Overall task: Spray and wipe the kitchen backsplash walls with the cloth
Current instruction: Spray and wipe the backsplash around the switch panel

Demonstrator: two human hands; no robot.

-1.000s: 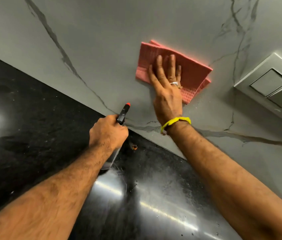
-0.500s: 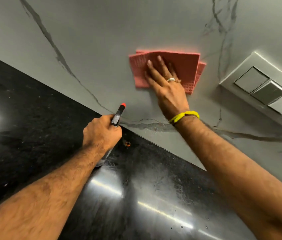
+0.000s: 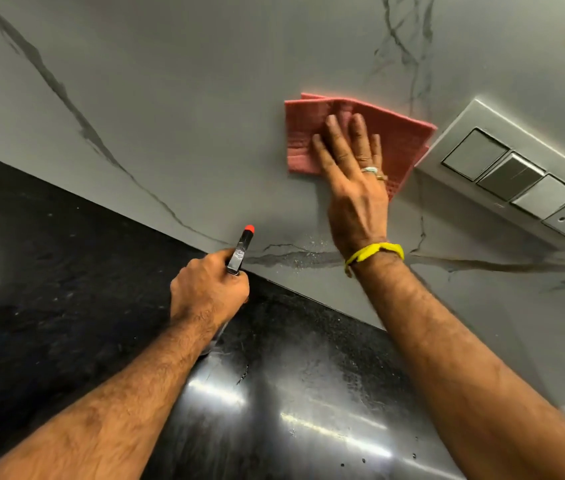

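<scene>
A: Head view first: where is the folded pink waffle-weave cloth point(image 3: 360, 133)?

B: It lies flat against the grey marble-look backsplash wall with dark veins point(image 3: 187, 98), just beside the silver switch plate with three rocker switches and a socket point(image 3: 516, 171). The right corner of the cloth is almost touching the plate's edge.

A: And the hands?

B: The right hand point(image 3: 357, 188) is open, with the fingers point(image 3: 334, 133) spread and pressed flat on the cloth. It wears a silver ring point(image 3: 371, 170), and a yellow band point(image 3: 374, 253) is around the wrist. The left hand point(image 3: 208, 289) is closed in a fist around a spray bottle with a black head and an orange-red nozzle tip point(image 3: 241, 247). The nozzle points up toward the wall. The body of the bottle is mostly hidden under the fist.

A: What is below?

B: A glossy black stone worktop point(image 3: 66, 271) meets the wall in a slanted line. Small droplets are on the wall point(image 3: 308, 252) near the right wrist, and light reflects on the worktop.
</scene>
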